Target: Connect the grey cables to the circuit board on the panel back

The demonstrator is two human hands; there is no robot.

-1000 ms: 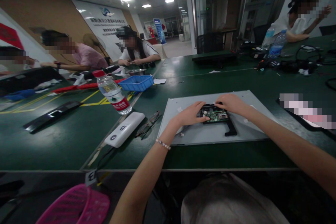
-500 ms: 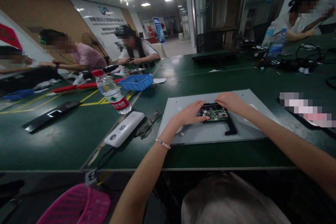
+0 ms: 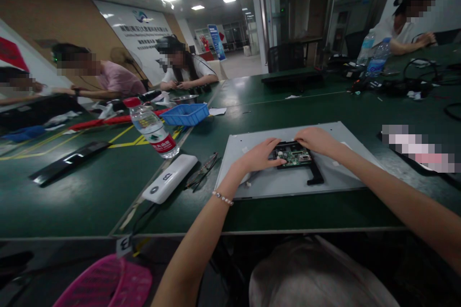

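While my left hand (image 3: pixel 257 156) and right hand (image 3: pixel 312 141) grip black frame (image 3: pixel 317 172), fingers closed: bottle (image 3: pixel 147 121), red-white label (image 3: pixel 163 142); power bank (image 3: pixel 171 179), tag (image 3: pixel 123 245), each apparently marked "3".

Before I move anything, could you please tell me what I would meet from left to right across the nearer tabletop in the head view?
Long glossy black object, red-capped bottle, eyeglasses, left hand, green circuit board, right hand, dark-edged flat item with its top blurred out.

Is a green worktop (image 3: pixel 86 201). Carries a grey panel (image 3: pixel 268 184), glasses (image 3: pixel 202 171), a power bank (image 3: pixel 170 179), a bottle (image 3: pixel 154 130) and a blue tray (image 3: pixel 186 116).
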